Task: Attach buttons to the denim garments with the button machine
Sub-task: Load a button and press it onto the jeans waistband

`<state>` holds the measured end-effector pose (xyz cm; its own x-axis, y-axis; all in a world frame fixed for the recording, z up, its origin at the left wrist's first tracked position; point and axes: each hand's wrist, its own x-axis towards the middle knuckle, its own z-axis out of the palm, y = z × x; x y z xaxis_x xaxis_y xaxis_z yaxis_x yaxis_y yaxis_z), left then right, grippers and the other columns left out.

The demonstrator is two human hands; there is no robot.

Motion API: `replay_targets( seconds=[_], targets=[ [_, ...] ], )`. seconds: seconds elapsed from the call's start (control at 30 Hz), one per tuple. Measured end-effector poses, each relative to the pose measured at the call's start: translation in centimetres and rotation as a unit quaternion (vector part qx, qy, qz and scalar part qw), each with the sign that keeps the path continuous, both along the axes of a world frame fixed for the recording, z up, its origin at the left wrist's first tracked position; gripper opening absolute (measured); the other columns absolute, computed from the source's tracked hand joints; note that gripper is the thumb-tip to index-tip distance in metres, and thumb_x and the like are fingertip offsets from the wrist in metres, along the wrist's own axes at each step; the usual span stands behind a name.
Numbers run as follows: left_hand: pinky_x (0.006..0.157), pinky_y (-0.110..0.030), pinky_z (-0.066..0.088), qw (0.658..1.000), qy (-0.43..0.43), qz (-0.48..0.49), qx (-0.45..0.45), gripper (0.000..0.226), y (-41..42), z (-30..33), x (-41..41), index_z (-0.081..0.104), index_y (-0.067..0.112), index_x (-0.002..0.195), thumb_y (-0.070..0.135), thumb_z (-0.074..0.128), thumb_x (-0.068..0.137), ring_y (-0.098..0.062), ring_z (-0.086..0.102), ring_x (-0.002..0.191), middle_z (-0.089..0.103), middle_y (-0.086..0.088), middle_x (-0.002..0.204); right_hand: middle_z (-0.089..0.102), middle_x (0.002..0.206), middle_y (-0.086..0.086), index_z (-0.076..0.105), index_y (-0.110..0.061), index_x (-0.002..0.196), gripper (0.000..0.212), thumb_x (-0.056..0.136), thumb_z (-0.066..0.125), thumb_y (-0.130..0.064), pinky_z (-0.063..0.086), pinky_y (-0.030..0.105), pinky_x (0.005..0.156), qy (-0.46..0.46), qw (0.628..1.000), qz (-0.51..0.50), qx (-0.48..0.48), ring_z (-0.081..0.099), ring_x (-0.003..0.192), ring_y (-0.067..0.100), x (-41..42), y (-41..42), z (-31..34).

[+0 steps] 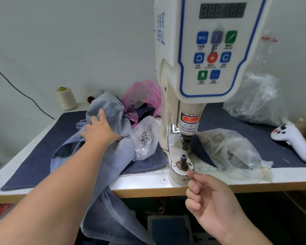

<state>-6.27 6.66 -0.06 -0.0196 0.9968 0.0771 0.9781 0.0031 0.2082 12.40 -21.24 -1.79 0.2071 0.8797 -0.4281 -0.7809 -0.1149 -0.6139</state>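
A light blue denim garment [111, 156] lies heaped on the table left of the button machine [201, 50], with one end hanging over the front edge. My left hand [99, 131] rests on top of the heap, fingers stretched out over the cloth. The machine's lower die [183, 157] stands bare under the punch [185, 142], with no fabric on it. My right hand [210, 200] hovers just in front of the die's base, fingers curled; I see nothing between them. A clear bag of metal buttons [145, 137] lies between the garment and the machine.
A dark denim mat [34, 156] covers the white table [237, 179]. A second clear bag [237, 151] lies right of the die, a white handheld controller [293, 140] far right. A pink bag [143, 96] and a thread cone [66, 98] stand at the back. A pedal [170, 228] sits below.
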Motion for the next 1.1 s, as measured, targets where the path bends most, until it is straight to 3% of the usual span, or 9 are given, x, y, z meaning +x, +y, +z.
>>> replay_targets(
  seconds=[0.1, 0.17, 0.23, 0.37, 0.5, 0.67, 0.73, 0.97, 1.1],
  targets=[
    [0.09, -0.048, 0.048, 0.998, -0.063, -0.012, 0.004, 0.087, 0.7, 0.0, -1.2, 0.04, 0.018, 0.128, 0.056, 0.085, 0.064, -0.04, 0.053, 0.118, 0.056, -0.014, 0.127, 0.04, 0.057, 0.005, 0.058, -0.004, 0.099, 0.031, 0.069, 0.063, -0.009, 0.029, 0.022, 0.033, -0.01, 1.0, 0.006, 0.004, 0.033, 0.042, 0.012, 0.1, 0.0, 0.0],
    [0.079, -0.042, 0.046, 0.997, -0.074, -0.026, 0.026, 0.047, 0.6, 0.4, -1.6, 0.047, 0.016, 0.112, 0.03, 0.075, 0.077, -0.038, 0.055, 0.105, 0.062, -0.015, 0.114, 0.04, 0.057, 0.005, 0.057, -0.005, 0.098, 0.03, 0.069, 0.061, -0.009, 0.028, 0.022, 0.034, -0.012, 1.0, 0.005, 0.008, 0.033, 0.043, 0.012, 0.1, 0.1, 0.0],
    [0.072, -0.04, 0.042, 0.992, -0.103, -0.036, 0.07, 0.028, -0.4, 0.5, -1.6, 0.046, 0.017, 0.102, 0.009, 0.059, 0.079, -0.035, 0.051, 0.093, 0.061, -0.015, 0.104, 0.04, 0.058, 0.005, 0.056, -0.006, 0.098, 0.028, 0.07, 0.061, -0.009, 0.027, 0.022, 0.035, -0.011, 1.0, 0.008, 0.009, 0.032, 0.044, 0.012, -0.1, 0.1, 0.2],
    [0.067, -0.039, 0.04, 0.958, -0.204, 0.003, 0.2, 0.033, -2.9, 1.3, -2.6, 0.049, 0.02, 0.1, 0.0, 0.053, 0.074, -0.033, 0.048, 0.083, 0.058, -0.011, 0.092, 0.04, 0.057, 0.005, 0.057, -0.006, 0.097, 0.028, 0.07, 0.061, -0.009, 0.028, 0.022, 0.035, -0.01, 1.0, 0.012, 0.013, 0.032, 0.044, 0.012, -0.5, -0.3, 0.4],
    [0.073, -0.037, 0.046, 0.88, -0.347, 0.04, 0.321, 0.034, -5.0, 4.6, -5.6, 0.057, 0.015, 0.104, 0.009, 0.053, 0.07, -0.036, 0.058, 0.083, 0.062, -0.011, 0.089, 0.04, 0.058, 0.005, 0.058, -0.006, 0.096, 0.028, 0.069, 0.063, -0.009, 0.028, 0.021, 0.035, -0.011, 0.999, 0.025, 0.018, 0.032, 0.044, 0.012, -0.9, -1.0, 0.6],
    [0.066, -0.024, 0.035, 0.812, -0.392, 0.001, 0.432, 0.009, -8.9, 8.4, -7.3, 0.051, 0.03, 0.081, 0.024, 0.053, 0.076, -0.008, 0.048, 0.065, 0.053, 0.014, 0.07, 0.041, 0.057, 0.006, 0.058, -0.004, 0.092, 0.025, 0.069, 0.063, -0.009, 0.029, 0.022, 0.034, -0.017, 0.999, 0.034, 0.026, 0.034, 0.043, 0.012, -1.3, -1.9, 0.9],
    [0.064, -0.022, 0.037, 0.786, -0.409, -0.009, 0.463, 0.017, -10.9, 9.6, -7.2, 0.045, 0.037, 0.073, 0.026, 0.056, 0.079, 0.005, 0.049, 0.062, 0.052, 0.019, 0.067, 0.041, 0.057, 0.006, 0.059, -0.004, 0.093, 0.025, 0.069, 0.064, -0.01, 0.029, 0.022, 0.035, -0.021, 0.998, 0.043, 0.034, 0.034, 0.043, 0.013, -1.6, -2.3, 1.1],
    [0.069, -0.022, 0.045, 0.741, -0.43, -0.135, 0.498, 0.036, -19.0, 11.5, -4.2, 0.048, 0.042, 0.083, 0.012, 0.067, 0.084, 0.002, 0.05, 0.072, 0.057, 0.022, 0.076, 0.052, 0.061, 0.007, 0.072, -0.004, 0.08, 0.033, 0.068, 0.064, -0.033, 0.035, 0.024, 0.045, -0.145, 0.972, 0.147, 0.113, 0.045, 0.051, 0.014, -4.1, -3.2, 3.0],
    [0.066, -0.042, 0.05, 0.745, -0.454, -0.212, 0.441, 0.018, -23.7, 9.6, -3.3, 0.054, 0.026, 0.09, 0.022, 0.069, 0.081, -0.016, 0.054, 0.07, 0.056, 0.015, 0.075, 0.072, 0.093, 0.013, 0.075, -0.009, 0.099, 0.063, 0.063, 0.069, -0.06, 0.052, 0.029, 0.069, -0.167, 0.953, 0.169, 0.188, 0.066, 0.08, 0.02, -6.2, -2.1, 5.4]
  ],
)
